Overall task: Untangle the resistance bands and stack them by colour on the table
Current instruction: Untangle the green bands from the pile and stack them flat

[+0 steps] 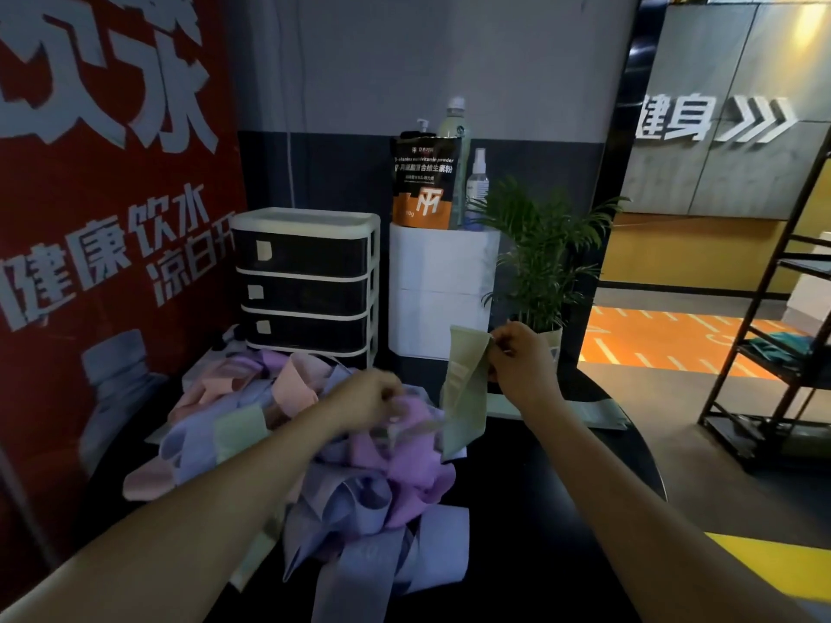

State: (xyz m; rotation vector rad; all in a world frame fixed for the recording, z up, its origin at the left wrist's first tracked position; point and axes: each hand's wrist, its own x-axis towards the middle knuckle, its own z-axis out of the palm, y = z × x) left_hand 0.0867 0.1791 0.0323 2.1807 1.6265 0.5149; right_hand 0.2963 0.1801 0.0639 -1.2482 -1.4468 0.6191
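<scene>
A tangled heap of resistance bands [314, 442] in pink, purple, lilac-blue and pale green covers the left half of the dark round table [539, 510]. My right hand [517, 359] pinches the top edge of a pale green band [465, 388] and holds it up above the table, its lower end trailing into the heap. My left hand [368, 402] grips bands at the top of the heap, by a pink-purple band [418, 460]. More green bands [580, 409] lie flat on the table at the right, behind my right forearm.
A black-and-white drawer unit [306, 285] and a white cabinet [443, 290] stand behind the heap, with a powder pouch [422, 182] and bottles on top. A potted plant [544, 254] stands at the back right. A black metal rack [773, 353] is at the far right.
</scene>
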